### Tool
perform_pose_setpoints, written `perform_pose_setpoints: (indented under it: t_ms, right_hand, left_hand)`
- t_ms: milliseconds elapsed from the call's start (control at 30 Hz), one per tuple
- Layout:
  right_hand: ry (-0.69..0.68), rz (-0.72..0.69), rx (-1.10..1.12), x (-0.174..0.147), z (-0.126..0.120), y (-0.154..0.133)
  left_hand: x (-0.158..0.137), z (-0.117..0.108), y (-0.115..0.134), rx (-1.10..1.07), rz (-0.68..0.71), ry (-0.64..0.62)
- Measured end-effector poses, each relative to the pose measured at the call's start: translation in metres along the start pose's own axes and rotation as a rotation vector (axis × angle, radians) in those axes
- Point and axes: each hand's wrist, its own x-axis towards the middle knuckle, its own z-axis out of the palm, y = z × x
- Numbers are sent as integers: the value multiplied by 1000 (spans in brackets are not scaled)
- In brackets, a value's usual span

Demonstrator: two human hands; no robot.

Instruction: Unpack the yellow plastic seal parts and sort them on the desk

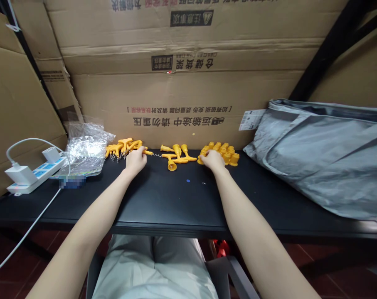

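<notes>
My left hand (pixel 136 161) is closed around the yellow handle of a corkscrew (pixel 148 153), whose bare metal spiral points right. Beside it on the left lies a pile of yellow-handled corkscrews (pixel 125 143) with their spirals showing. My right hand (pixel 213 161) reaches the left side of a cluster of yellow bell-shaped caps (pixel 233 158), its fingers pinched on a cap (pixel 200 160) that they partly hide. Between my hands lie several yellow corkscrews (pixel 185 159) with caps over their spirals; one cap (pixel 172 166) turns its wide mouth toward me.
Clear plastic bags (pixel 85 149) and a white power strip (pixel 40 172) with a charger and cable sit on the left of the black table (pixel 169 207). A large grey bag (pixel 319 158) fills the right. Printed cardboard (pixel 176 91) stands upright behind.
</notes>
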Motion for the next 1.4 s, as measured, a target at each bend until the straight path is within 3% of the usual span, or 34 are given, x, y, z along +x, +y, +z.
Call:
perform_pose_setpoints:
  t_ms: [200, 333, 467, 567, 700, 833, 933, 1233, 1400]
  right_hand:
    - [-18, 33, -22, 1, -2, 0]
    - [-17, 13, -19, 2, -1, 1]
    - [-21, 5, -21, 2, -1, 2]
    - [-35, 25, -31, 0, -1, 0]
    - [-35, 31, -37, -4, -4, -2]
    - [-28, 34, -60, -7, -5, -4]
    - [-25, 24, -91, -10, -5, -5]
    - [102, -16, -160, -22, -16, -17]
    - [140, -195, -122, -32, -16, -30]
  left_hand:
    - [0, 1, -1, -86, -12, 38]
    - [6, 9, -7, -378, -51, 84]
    - [21, 16, -10, -899, -278, 29]
    - [37, 17, -13, -1086, -439, 19]
    - [58, 18, -25, -874, -433, 16]
    - [75, 27, -44, -438, -218, 68]
    - [80, 38, -56, -255, -108, 69]
    - [77, 62, -58, -55, -111, -16]
    - [71, 67, -53, 27, -78, -26]
